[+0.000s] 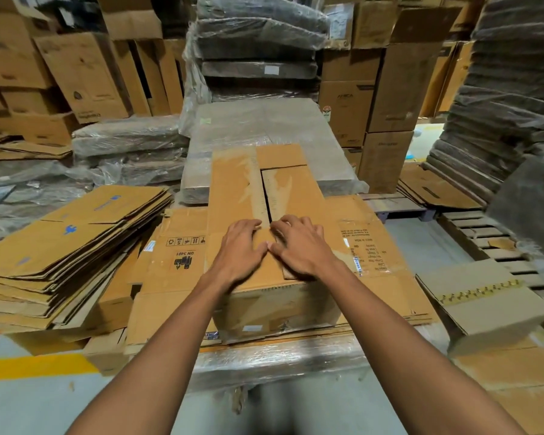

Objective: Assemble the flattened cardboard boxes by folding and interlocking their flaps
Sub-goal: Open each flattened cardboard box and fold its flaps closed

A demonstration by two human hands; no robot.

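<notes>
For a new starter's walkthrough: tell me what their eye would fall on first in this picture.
First come the two hands in the centre: the left hand and right hand press side by side on the top flaps of a brown cardboard box. Next is the slumping stack of flattened cartons at the left. Then there is the tall pile of film-wrapped bundles behind the box.

Head-worn view, forward and down (close above cardboard box [233, 183])
</notes>
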